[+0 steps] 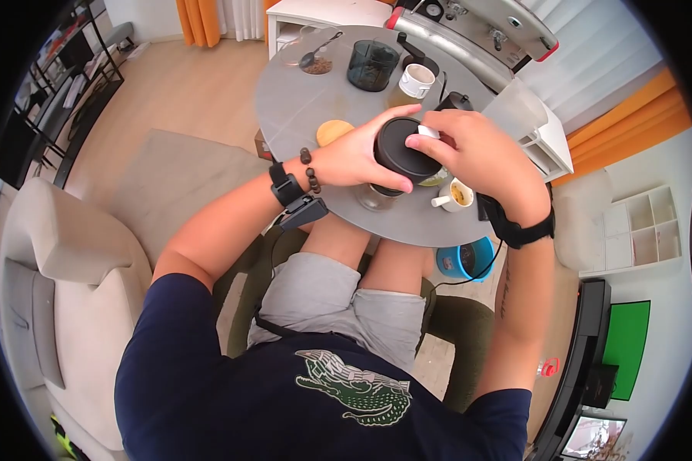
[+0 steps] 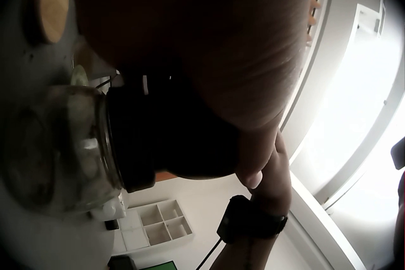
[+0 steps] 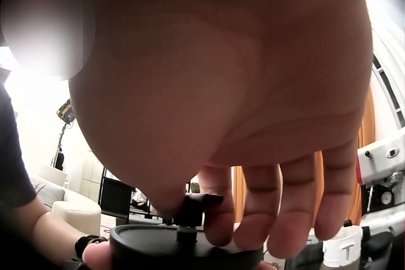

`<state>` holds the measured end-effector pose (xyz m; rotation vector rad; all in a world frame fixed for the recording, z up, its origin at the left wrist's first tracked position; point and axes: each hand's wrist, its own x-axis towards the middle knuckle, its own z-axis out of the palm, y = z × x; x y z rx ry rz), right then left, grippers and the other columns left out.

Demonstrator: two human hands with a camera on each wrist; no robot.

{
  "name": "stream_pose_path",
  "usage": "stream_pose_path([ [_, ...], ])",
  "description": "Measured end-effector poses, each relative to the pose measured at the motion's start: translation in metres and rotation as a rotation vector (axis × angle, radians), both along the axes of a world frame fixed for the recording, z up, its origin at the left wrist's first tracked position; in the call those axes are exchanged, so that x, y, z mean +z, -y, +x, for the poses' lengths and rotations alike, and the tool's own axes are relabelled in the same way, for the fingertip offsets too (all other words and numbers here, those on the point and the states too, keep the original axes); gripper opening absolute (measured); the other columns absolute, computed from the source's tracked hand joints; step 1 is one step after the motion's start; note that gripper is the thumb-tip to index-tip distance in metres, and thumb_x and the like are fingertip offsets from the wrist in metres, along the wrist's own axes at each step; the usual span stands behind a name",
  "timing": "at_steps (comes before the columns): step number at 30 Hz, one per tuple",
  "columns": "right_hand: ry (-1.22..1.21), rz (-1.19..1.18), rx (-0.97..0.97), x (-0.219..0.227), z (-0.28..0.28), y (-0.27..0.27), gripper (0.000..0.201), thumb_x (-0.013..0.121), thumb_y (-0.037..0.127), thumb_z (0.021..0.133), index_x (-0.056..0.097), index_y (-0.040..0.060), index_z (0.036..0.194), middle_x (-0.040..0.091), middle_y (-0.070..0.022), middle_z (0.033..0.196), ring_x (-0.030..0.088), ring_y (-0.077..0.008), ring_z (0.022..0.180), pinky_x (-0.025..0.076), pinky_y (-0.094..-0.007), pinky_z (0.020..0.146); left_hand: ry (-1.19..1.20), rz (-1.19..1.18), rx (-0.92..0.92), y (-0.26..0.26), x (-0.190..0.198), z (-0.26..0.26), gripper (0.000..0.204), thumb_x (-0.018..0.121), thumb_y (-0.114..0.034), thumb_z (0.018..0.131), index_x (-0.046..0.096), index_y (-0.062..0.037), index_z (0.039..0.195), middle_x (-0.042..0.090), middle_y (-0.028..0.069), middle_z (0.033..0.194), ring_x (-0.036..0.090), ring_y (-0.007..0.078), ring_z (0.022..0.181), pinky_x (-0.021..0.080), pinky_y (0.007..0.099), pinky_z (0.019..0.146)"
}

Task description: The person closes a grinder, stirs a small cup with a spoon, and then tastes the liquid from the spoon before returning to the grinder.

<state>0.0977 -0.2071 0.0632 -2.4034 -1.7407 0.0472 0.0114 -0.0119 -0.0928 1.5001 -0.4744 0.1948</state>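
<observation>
Over the front of the round grey table point(image 1: 300, 100) stands a coffee grinder point(image 1: 396, 146) with a black body on a clear glass jar point(image 2: 82, 150). My left hand point(image 1: 354, 157) grips the black body, its thumb on the near side and its fingers round the far side. My right hand point(image 1: 477, 150) is above the flat black top point(image 3: 158, 244). Its thumb and index finger pinch a small dark knob-like piece point(image 3: 190, 208) on the shaft in the middle. The other right fingers hang down beside the top.
A white mug point(image 1: 460, 194) with brownish contents stands right of the jar. A round wooden disc point(image 1: 334, 132) lies to the left. Farther back are a dark see-through container point(image 1: 373, 65), a white cup point(image 1: 417, 79) and a spoon point(image 1: 309, 59). A blue bucket point(image 1: 450, 263) is below the table edge.
</observation>
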Motion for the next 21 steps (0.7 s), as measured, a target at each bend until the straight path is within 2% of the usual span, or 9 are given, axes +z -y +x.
stream_pose_path([
  [2, 0.005, 0.016, -0.065, 0.003, -0.014, 0.002, 0.04, 0.072, 0.042, 0.105, 0.077, 0.003, 0.101, 0.074, -0.0211, 0.087, 0.071, -0.0428, 0.084, 0.055, -0.0502, 0.076, 0.03, -0.01, 0.031, 0.005, -0.002, 0.002, 0.115, 0.101, -0.014, 0.082, 0.03, -0.0096, 0.172, 0.061, 0.01, 0.152, 0.06, 0.0185, 0.14, 0.051, 0.0371, 0.118],
  [8, 0.168, 0.139, -0.217, -0.02, -0.02, 0.007, 0.046, 0.072, 0.047, 0.102, 0.079, 0.0038, 0.088, 0.072, -0.0191, 0.073, 0.072, -0.042, 0.073, 0.057, -0.05, 0.069, -0.027, -0.107, 0.183, 0.03, -0.006, -0.003, 0.107, 0.102, -0.017, 0.079, 0.038, -0.0079, 0.163, 0.063, 0.0105, 0.146, 0.063, 0.0203, 0.135, 0.054, 0.0373, 0.114],
  [10, 0.243, 0.273, -0.311, -0.041, -0.022, 0.004, 0.053, 0.072, 0.052, 0.1, 0.078, 0.0038, 0.078, 0.071, -0.02, 0.069, 0.073, -0.0401, 0.07, 0.059, -0.0491, 0.065, -0.003, -0.087, 0.236, 0.034, -0.01, -0.001, 0.106, 0.102, -0.017, 0.078, 0.038, -0.0076, 0.163, 0.063, 0.0112, 0.146, 0.063, 0.0204, 0.134, 0.055, 0.0375, 0.112],
  [13, 0.285, 0.387, -0.497, -0.061, -0.04, 0.001, 0.053, 0.073, 0.052, 0.1, 0.079, 0.0044, 0.077, 0.072, -0.0209, 0.069, 0.075, -0.0385, 0.069, 0.059, -0.0486, 0.061, 0.01, -0.061, 0.317, 0.046, -0.011, -0.003, 0.105, 0.1, -0.015, 0.078, 0.038, -0.0069, 0.162, 0.063, 0.0141, 0.145, 0.065, 0.0221, 0.131, 0.058, 0.0386, 0.107],
  [15, 0.338, 0.41, -0.55, -0.066, -0.049, -0.004, 0.05, 0.073, 0.05, 0.099, 0.08, 0.0053, 0.077, 0.073, -0.0191, 0.068, 0.075, -0.0355, 0.065, 0.058, -0.046, 0.058, 0.021, -0.015, 0.5, 0.055, -0.01, -0.006, 0.104, 0.099, -0.015, 0.078, 0.038, -0.0064, 0.162, 0.064, 0.0163, 0.145, 0.066, 0.0236, 0.131, 0.058, 0.0387, 0.107],
  [17, 0.383, 0.439, -0.578, -0.069, -0.055, -0.01, 0.048, 0.074, 0.048, 0.098, 0.081, 0.0057, 0.078, 0.073, -0.0166, 0.067, 0.074, -0.0335, 0.061, 0.058, -0.0439, 0.056, 0.031, 0.026, 0.537, 0.065, -0.008, -0.01, 0.104, 0.099, -0.014, 0.078, 0.038, -0.0065, 0.162, 0.064, 0.0181, 0.144, 0.066, 0.0257, 0.13, 0.057, 0.0396, 0.108],
  [18, 0.403, 0.492, -0.55, -0.074, -0.052, -0.012, 0.046, 0.074, 0.046, 0.097, 0.08, 0.0061, 0.075, 0.071, -0.0152, 0.063, 0.072, -0.0325, 0.057, 0.057, -0.0424, 0.055, 0.03, 0.031, 0.64, 0.069, -0.009, -0.011, 0.103, 0.098, -0.013, 0.079, 0.037, -0.0065, 0.162, 0.063, 0.0175, 0.144, 0.066, 0.0258, 0.13, 0.056, 0.04, 0.108],
  [19, 0.402, 0.501, -0.586, -0.074, -0.052, -0.013, 0.046, 0.074, 0.046, 0.097, 0.08, 0.0061, 0.075, 0.071, -0.0152, 0.063, 0.072, -0.0325, 0.057, 0.057, -0.0424, 0.055, 0.034, 0.037, 0.74, 0.072, -0.009, -0.011, 0.102, 0.097, -0.012, 0.08, 0.037, -0.0066, 0.163, 0.062, 0.0169, 0.145, 0.065, 0.026, 0.129, 0.056, 0.0405, 0.109],
  [21, 0.283, 0.483, -0.589, -0.073, -0.051, -0.016, 0.05, 0.072, 0.048, 0.1, 0.079, 0.0047, 0.077, 0.072, -0.0202, 0.067, 0.075, -0.0389, 0.063, 0.06, -0.047, 0.058, 0.137, 0.099, 0.77, 0.073, -0.012, -0.009, 0.103, 0.096, -0.006, 0.081, 0.035, -0.0067, 0.163, 0.058, 0.0154, 0.147, 0.062, 0.0253, 0.13, 0.053, 0.0404, 0.11],
])
